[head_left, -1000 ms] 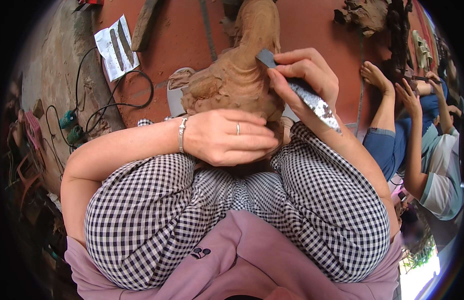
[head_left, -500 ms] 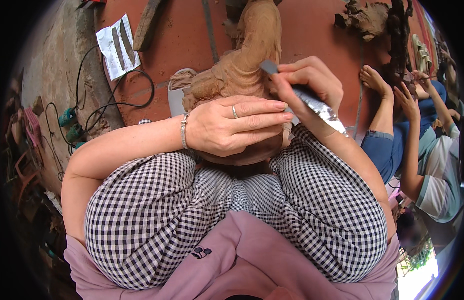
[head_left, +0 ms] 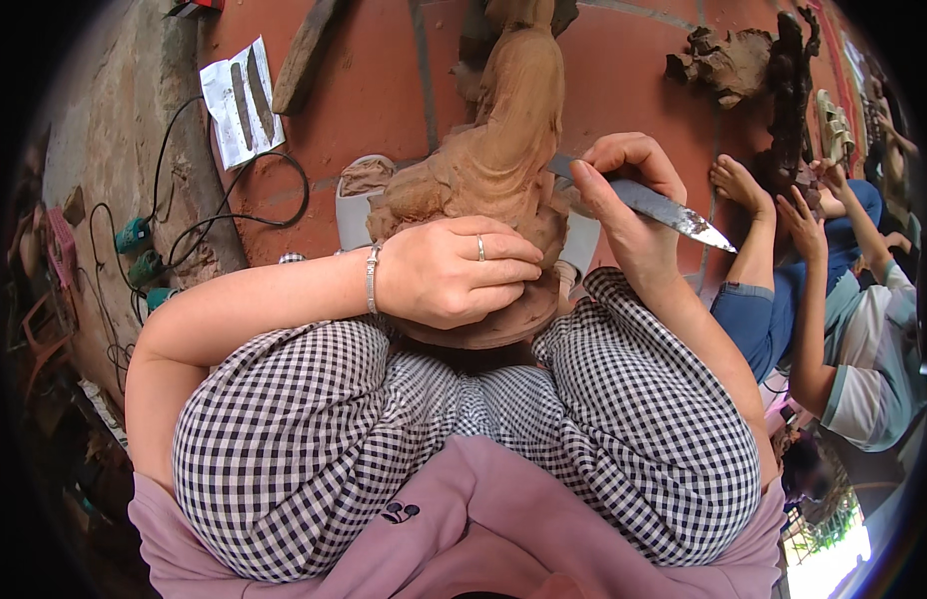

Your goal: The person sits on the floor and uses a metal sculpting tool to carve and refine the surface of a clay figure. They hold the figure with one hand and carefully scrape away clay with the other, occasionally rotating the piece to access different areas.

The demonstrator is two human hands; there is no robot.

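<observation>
A brown carved figure (head_left: 483, 160), apparently wood, with draped folds stands on a round base (head_left: 493, 327) between my knees. My left hand (head_left: 454, 270) lies across its lower front, fingers bent over and closed against it; what the fingertips press on is hidden. Just right of the figure, my right hand (head_left: 633, 200) grips a flat steel carving knife (head_left: 673, 212) between thumb and fingers. The knife's bright pointed end sticks out to the lower right, past the hand. Its other end reaches towards the figure's side, partly blurred.
On the red tiles (head_left: 623, 90) at left lie a white paper (head_left: 222, 105) with two dark strips, a wooden stick (head_left: 309, 55) and a black cord (head_left: 302, 200). Green power tools (head_left: 134, 236) sit far left. Another person's foot (head_left: 741, 187) and rough wood pieces (head_left: 728, 65) are at right.
My right hand has drawn back right and down from the figure, with the knife turned flatter. My left hand has slid slightly left and down, its fingers now more bent.
</observation>
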